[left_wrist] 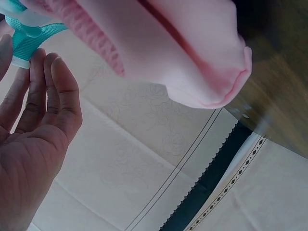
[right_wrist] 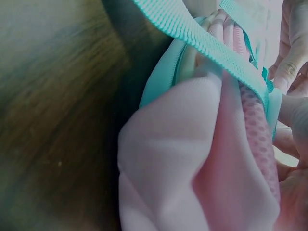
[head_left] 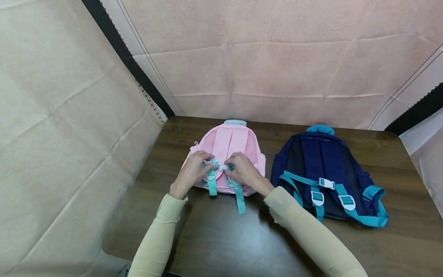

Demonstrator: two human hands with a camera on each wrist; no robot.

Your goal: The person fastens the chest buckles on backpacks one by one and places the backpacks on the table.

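A pink backpack [head_left: 231, 142] lies on the table with its shoulder-strap side up. Between my two hands, a small white chest buckle [head_left: 222, 166] on teal webbing sits over the middle of the bag. My left hand [head_left: 194, 169] pinches the buckle's left side; its fingertips also show at the white piece and teal strap [left_wrist: 31, 41] in the left wrist view. From the right, my right hand [head_left: 243, 169] pinches the other side. Its fingers partly hide the buckle. Teal strap ends [head_left: 240, 200] hang over the bag's lower edge.
To the right lies a navy backpack [head_left: 323, 157] with blue straps; its white chest buckle [head_left: 327, 183] is fastened. Both bags rest on a brown wooden table [head_left: 221, 234]. Pale patterned cloth [head_left: 277, 69] rises behind the table's far edge and along the left.
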